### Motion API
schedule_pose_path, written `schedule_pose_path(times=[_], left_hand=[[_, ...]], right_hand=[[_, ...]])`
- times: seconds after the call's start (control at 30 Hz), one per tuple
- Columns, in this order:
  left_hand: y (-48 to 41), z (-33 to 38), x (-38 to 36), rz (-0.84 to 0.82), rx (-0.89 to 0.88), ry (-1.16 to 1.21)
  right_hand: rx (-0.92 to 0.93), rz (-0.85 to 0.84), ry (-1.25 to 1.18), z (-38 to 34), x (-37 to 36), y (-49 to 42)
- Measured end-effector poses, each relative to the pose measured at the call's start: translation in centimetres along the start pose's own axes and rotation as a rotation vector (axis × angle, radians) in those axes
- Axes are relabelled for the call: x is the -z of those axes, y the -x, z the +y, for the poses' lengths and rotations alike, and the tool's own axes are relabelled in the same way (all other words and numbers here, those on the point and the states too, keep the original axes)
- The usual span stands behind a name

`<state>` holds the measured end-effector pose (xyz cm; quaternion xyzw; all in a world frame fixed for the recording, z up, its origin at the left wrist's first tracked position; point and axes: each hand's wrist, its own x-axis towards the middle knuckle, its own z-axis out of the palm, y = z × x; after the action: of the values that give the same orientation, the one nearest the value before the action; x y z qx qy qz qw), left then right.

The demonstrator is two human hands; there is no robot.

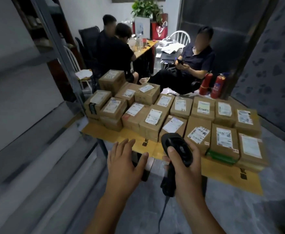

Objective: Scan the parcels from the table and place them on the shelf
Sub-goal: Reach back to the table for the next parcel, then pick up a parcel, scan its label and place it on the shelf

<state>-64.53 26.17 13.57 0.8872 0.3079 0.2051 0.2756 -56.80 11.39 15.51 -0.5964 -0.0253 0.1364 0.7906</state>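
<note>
Several brown cardboard parcels with white labels cover the table, some stacked at its far left. My right hand grips a black handheld barcode scanner, its head pointing at the near parcels and its cable hanging down. A purple glow shows on the label of the parcel just beyond the scanner. My left hand hovers with fingers spread, holding nothing, over the table's near edge, short of the parcels. The metal shelf rises at the left, blurred.
Three people sit around a desk behind the table. Two red fire extinguishers stand on the floor at the back right. A dark curtain or wall closes the right side. Grey floor lies below my arms.
</note>
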Motion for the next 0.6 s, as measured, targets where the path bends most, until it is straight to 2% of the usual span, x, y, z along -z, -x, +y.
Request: schedule_pose_path(times=[0.2, 0.47, 0.6], left_hand=[[-6.1, 2.6, -1.5, 0.023, 0.073, -0.123], [-10.7, 1.3, -3.2, 0.059, 0.183, -0.127], [-14.6, -1.5, -3.6, 0.074, 0.202, -0.12]], right_hand=[[-0.056, -0.167, -0.025, -0.8, -0.9, -8.7], [-0.174, -0.266, -0.022, 0.3, -4.7, -15.5], [-0.177, -0.246, 0.008, 1.6, -7.7, -18.4]])
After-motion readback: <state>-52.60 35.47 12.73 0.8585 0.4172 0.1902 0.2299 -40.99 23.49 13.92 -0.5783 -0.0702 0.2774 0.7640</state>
